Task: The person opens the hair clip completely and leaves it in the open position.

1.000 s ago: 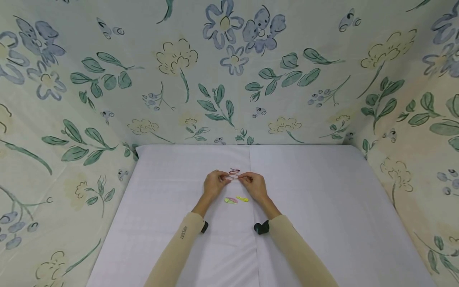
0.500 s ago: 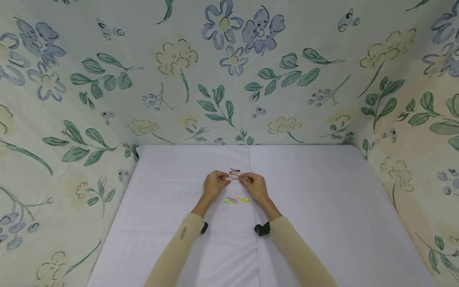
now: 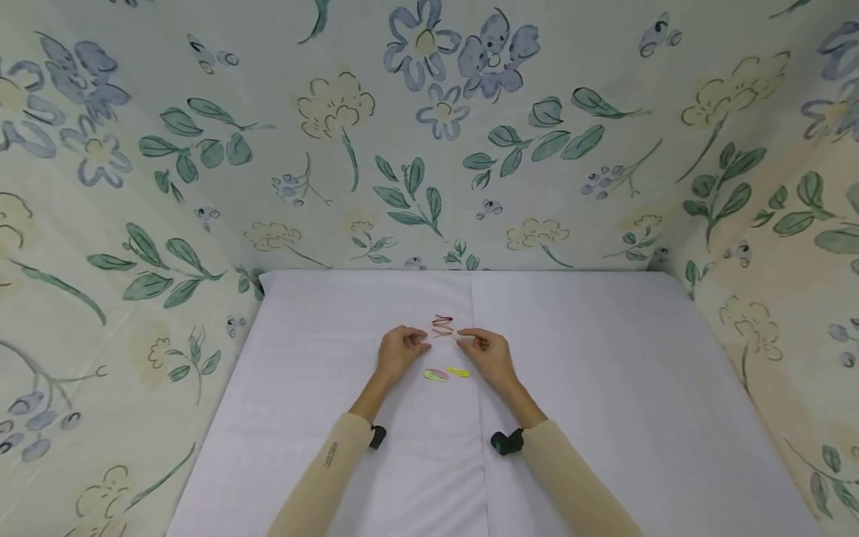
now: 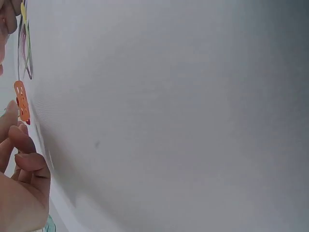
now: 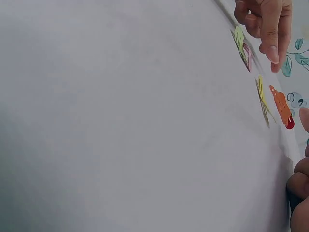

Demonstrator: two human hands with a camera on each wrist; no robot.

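Note:
Between the two hands, in the head view, an orange snap hair clip (image 3: 443, 329) stands on its edge with its halves splayed. Just behind it is a dark red hair clip (image 3: 444, 319). My left hand (image 3: 398, 353) hovers to the left, thumb and fingertips apart from the orange clip. On the other side my right hand (image 3: 488, 353) also has a small gap to it, fingers loosely bent and holding nothing. Nearer to me lie a pink-and-green hair clip (image 3: 436, 375) and a yellow hair clip (image 3: 458, 372). The right wrist view shows the orange clip (image 5: 282, 106) hiding most of the red one.
A white cloth (image 3: 577, 358) with a lengthwise crease covers the table. Floral fabric (image 3: 429, 201) hangs behind and along both sides. Dark wrist cameras (image 3: 508, 442) poke out from the beige sleeves (image 3: 570, 470).
Both hands have let go of the orange hair clip they were pinching and drawn apart, slightly towards me. The clip stays in front of the red one. The head view has shifted slightly.

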